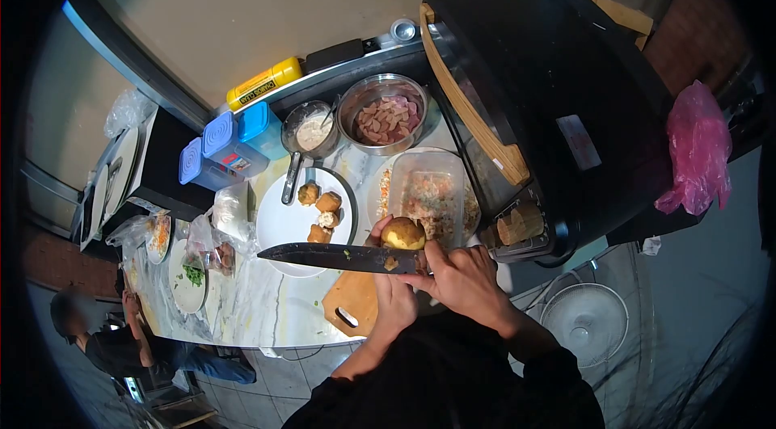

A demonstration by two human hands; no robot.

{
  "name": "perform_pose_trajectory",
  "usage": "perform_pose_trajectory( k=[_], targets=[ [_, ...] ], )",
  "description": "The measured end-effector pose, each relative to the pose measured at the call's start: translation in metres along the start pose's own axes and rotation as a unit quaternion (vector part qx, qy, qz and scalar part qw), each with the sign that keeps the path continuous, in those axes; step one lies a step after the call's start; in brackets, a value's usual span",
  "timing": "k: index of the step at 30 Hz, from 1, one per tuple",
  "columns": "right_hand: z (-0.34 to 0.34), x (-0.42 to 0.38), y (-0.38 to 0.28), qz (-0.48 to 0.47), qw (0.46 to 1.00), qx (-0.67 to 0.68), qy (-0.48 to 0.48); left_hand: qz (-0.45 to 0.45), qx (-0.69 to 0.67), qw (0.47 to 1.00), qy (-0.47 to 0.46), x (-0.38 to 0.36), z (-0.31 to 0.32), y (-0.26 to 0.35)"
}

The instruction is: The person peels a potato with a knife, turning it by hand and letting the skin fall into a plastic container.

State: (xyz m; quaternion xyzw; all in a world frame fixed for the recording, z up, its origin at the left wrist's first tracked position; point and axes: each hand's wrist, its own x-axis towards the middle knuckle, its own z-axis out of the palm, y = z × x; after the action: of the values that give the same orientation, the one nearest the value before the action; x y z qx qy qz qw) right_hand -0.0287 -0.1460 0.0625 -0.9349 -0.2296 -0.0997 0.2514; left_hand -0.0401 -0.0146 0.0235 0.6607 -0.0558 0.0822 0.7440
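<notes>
My left hand is closed around a potato, which shows brown skin and a peeled yellow patch. In my right hand is a large knife, its dark blade pointing left across the front of the potato. A bit of peel clings to the blade. Below the blade lies a wooden cutting board, partly hidden by my left hand. Just beyond the potato is a clear plastic container with a minced mixture in it. Left of that, a white plate carries several browned pieces.
A steel bowl of meat and a saucepan with white batter stand at the back. Blue-lidded containers and a plate of chopped greens are leftward. A large black appliance rises right. Another person is at lower left.
</notes>
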Motion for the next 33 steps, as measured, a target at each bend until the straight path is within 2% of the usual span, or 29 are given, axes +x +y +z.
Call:
perform_pose_trajectory(
  k=[2, 3, 4, 8, 13, 15, 21, 24, 29, 33],
  targets=[
    [-0.002, 0.001, -0.002, 0.021, 1.0, 0.015, -0.015, -0.012, 0.001, 1.0, 0.001, 0.0, 0.0, 0.002],
    [-0.002, 0.002, -0.003, 0.043, 0.998, 0.03, -0.03, 0.01, 0.013, 1.0, -0.005, -0.001, -0.001, 0.001],
    [-0.002, 0.002, -0.002, 0.042, 0.998, 0.03, -0.031, 0.032, 0.026, 0.999, -0.011, -0.001, -0.002, 0.001],
    [-0.001, 0.002, -0.001, 0.029, 0.998, 0.039, -0.026, 0.01, 0.005, 1.0, -0.012, 0.0, -0.001, 0.006],
    [0.006, 0.002, 0.002, 0.025, 0.999, 0.009, -0.026, 0.051, 0.055, 0.997, -0.011, -0.001, -0.004, -0.001],
    [0.009, 0.001, 0.004, -0.003, 1.0, 0.018, 0.019, 0.043, 0.039, 0.998, -0.013, -0.001, -0.003, 0.003],
    [0.005, 0.006, 0.002, -0.008, 1.0, 0.006, 0.03, 0.045, 0.048, 0.998, -0.017, -0.001, -0.003, 0.004],
    [0.001, 0.006, 0.0, 0.015, 1.0, 0.013, -0.019, 0.041, 0.03, 0.999, -0.014, -0.001, -0.001, 0.005],
    [0.003, 0.001, 0.002, 0.005, 1.0, -0.019, -0.002, 0.029, -0.009, 1.0, -0.009, -0.002, -0.003, 0.002],
    [-0.005, 0.004, 0.001, 0.007, 1.0, -0.008, -0.007, 0.051, 0.033, 0.998, -0.01, -0.005, 0.0, 0.004]
  ],
)
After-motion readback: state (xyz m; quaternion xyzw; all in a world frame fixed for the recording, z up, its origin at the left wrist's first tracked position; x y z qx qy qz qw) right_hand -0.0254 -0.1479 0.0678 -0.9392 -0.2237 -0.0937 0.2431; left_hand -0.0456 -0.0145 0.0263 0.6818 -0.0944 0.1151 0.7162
